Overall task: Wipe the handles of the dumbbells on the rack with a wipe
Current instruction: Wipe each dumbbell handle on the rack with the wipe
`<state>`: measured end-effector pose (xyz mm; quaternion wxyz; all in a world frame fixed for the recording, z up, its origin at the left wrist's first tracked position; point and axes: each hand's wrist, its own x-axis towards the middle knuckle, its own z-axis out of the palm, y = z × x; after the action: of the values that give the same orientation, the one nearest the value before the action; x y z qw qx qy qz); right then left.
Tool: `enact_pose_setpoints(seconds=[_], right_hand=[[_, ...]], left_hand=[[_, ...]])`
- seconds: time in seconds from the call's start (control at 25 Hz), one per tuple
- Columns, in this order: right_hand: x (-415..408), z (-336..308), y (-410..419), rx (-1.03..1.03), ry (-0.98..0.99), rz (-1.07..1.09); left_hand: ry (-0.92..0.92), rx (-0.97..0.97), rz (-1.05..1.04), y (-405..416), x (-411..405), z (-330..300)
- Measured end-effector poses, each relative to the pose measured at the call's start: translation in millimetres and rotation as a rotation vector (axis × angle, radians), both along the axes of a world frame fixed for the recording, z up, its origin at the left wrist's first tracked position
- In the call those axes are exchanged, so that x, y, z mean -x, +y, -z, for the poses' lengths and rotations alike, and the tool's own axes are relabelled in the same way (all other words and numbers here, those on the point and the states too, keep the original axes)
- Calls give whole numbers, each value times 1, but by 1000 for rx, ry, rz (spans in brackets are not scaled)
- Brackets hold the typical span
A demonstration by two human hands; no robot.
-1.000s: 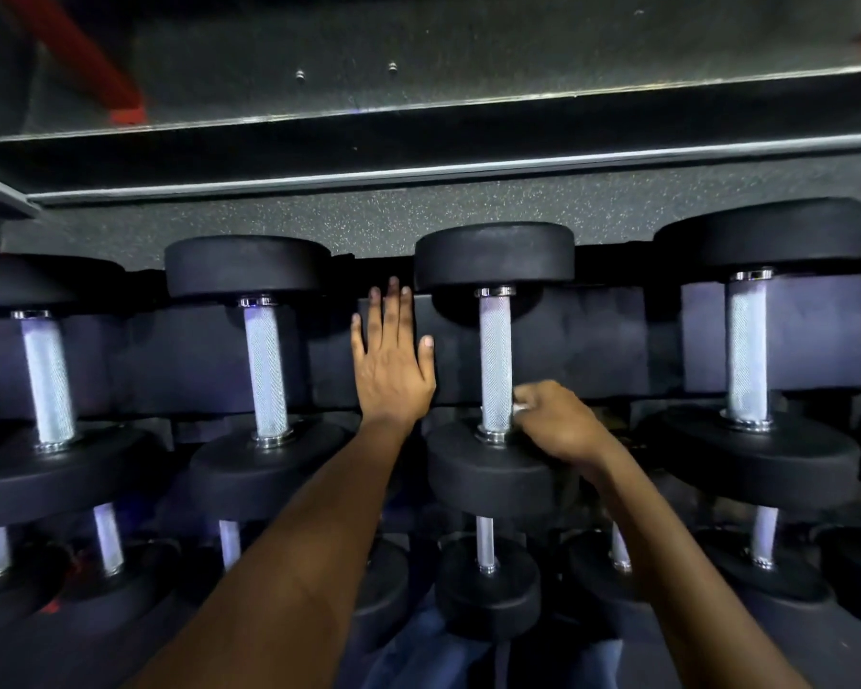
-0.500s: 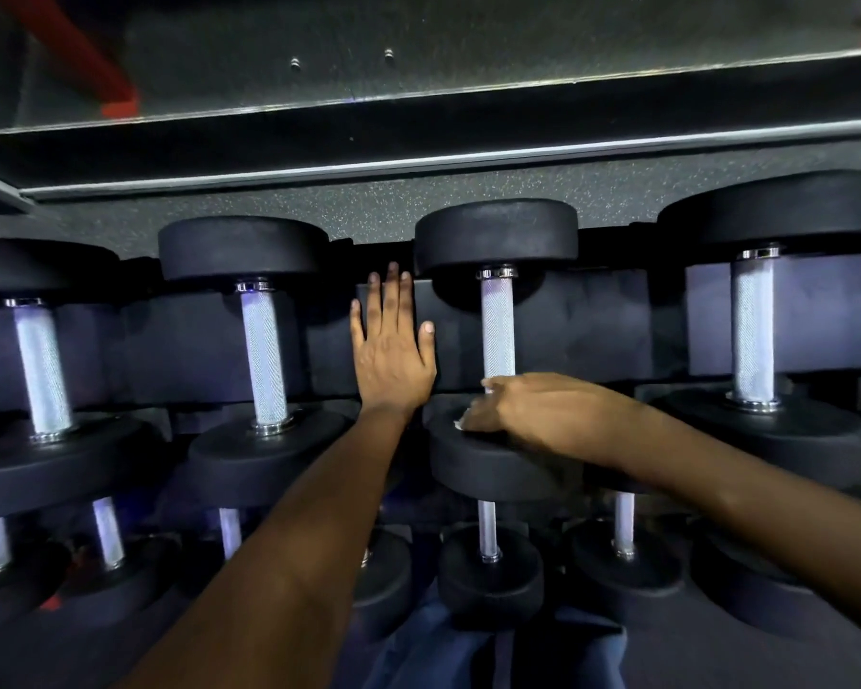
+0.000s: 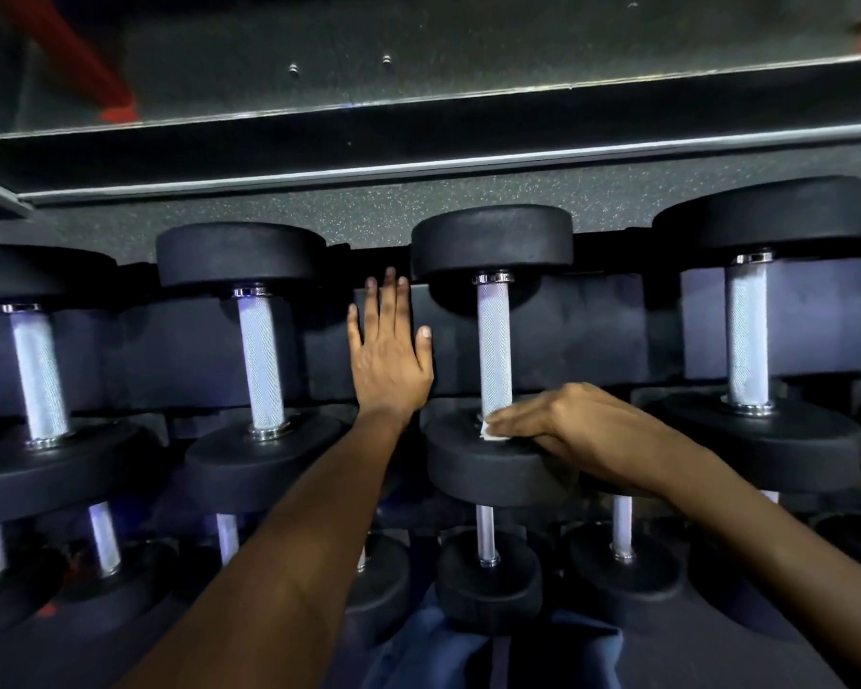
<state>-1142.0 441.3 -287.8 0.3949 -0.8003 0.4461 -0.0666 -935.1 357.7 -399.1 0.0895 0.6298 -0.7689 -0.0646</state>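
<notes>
Black dumbbells with knurled silver handles lie in a row on the rack's upper tier. My right hand (image 3: 562, 422) lies across the near head of the middle dumbbell (image 3: 493, 350), at the bottom of its handle, and holds a small white wipe (image 3: 490, 432) under its fingers. Only a corner of the wipe shows. My left hand (image 3: 389, 355) lies flat, fingers straight, on the dark rack panel (image 3: 592, 335) between that dumbbell and the one to its left (image 3: 260, 360).
More dumbbells sit at the far left (image 3: 38, 375) and the right (image 3: 746, 340) of the upper tier. Smaller dumbbells (image 3: 485, 534) fill the lower tier beneath my arms. A mirror with a metal frame (image 3: 418, 164) runs along the wall behind the rack.
My right hand has let go of the handle's lower end and turned sideways, dropping onto the near head of the middle dumbbell with the wipe. My left hand has stayed on the rack panel.
</notes>
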Motion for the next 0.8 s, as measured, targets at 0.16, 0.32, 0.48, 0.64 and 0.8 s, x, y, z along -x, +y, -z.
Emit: enact_pose_setpoints(seconds=[0.16, 0.32, 0.48, 0.64, 0.8], right_hand=[[18, 8, 4, 154, 75, 10], [37, 20, 0, -156, -29, 602], [-15, 41, -25, -795, -387, 614], [9, 49, -27, -1027, -625, 524], [-3, 48, -35, -1046, -637, 313]], left_hand=[[1, -2, 5, 1, 0, -1], [-5, 2, 5, 1, 1, 0], [-6, 18, 1, 1, 0, 0], [-8, 27, 9, 1, 1, 1], [-19, 21, 2, 1, 1, 0]])
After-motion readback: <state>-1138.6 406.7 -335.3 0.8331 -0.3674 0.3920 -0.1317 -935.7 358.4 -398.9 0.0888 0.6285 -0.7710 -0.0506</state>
